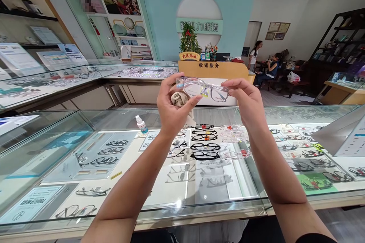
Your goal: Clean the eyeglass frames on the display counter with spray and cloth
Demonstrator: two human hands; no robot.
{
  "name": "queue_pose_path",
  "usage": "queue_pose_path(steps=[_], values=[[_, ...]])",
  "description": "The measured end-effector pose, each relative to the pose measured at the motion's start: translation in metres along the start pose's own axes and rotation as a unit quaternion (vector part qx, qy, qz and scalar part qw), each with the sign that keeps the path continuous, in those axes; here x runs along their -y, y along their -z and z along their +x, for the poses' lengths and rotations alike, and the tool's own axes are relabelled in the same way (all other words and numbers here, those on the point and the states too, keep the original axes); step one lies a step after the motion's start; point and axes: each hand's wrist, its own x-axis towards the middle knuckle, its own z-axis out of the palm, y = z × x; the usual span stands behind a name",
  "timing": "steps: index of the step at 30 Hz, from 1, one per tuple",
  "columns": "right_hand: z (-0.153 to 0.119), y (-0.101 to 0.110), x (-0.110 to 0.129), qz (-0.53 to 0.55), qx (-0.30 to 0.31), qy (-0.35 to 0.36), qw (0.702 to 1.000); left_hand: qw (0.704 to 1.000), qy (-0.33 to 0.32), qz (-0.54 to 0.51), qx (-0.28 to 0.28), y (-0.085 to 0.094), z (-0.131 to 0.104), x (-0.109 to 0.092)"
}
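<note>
Clear-framed glasses (205,90) are held up above the glass display counter, between my two hands. My left hand (174,106) is closed on a crumpled beige cloth (179,99) and grips the left end of the frame, its thumb stretched toward the lens. At the other end, my right hand (247,100) pinches the frame's right side between thumb and fingers. Below the glasses, black-framed glasses (204,155) lie in a column on the counter, beside a column of clear-framed pairs (237,154).
A small white bottle (142,124) stands on the glass counter (159,212), left of my left forearm. Many glasses lie inside the case. A folded white sign (346,133) is at the right. Beyond are a wooden cashier desk (242,71) and two people in the back.
</note>
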Motion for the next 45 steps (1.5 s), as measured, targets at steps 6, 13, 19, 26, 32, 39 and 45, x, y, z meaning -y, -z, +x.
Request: queue_pose_path(steps=[6, 13, 19, 26, 32, 39, 45], values=[[-0.002, 0.003, 0.009, -0.013, 0.083, 0.036, 0.996, 0.998, -0.016, 0.009, 0.066, 0.001, -0.003, -0.004], [0.0, 0.008, 0.01, 0.017, 0.197, -0.034, 0.98, 0.993, 0.014, -0.005, 0.113, 0.006, 0.0, -0.008], [0.002, 0.013, 0.01, 0.032, 0.22, -0.06, 0.973, 0.991, 0.019, -0.016, 0.134, 0.008, 0.001, -0.008], [0.003, 0.013, 0.006, 0.036, 0.171, -0.051, 0.983, 0.996, 0.01, 0.019, 0.085, 0.0, -0.003, -0.006], [0.002, 0.004, -0.002, 0.033, 0.103, -0.038, 0.993, 0.995, 0.061, 0.026, 0.07, -0.003, -0.007, -0.032], [-0.007, -0.007, 0.001, -0.013, 0.091, 0.02, 0.996, 0.978, 0.178, -0.032, 0.103, -0.014, -0.015, -0.045], [-0.015, -0.01, 0.003, -0.153, 0.054, 0.101, 0.982, 0.947, 0.295, -0.076, 0.099, -0.019, -0.014, -0.04]])
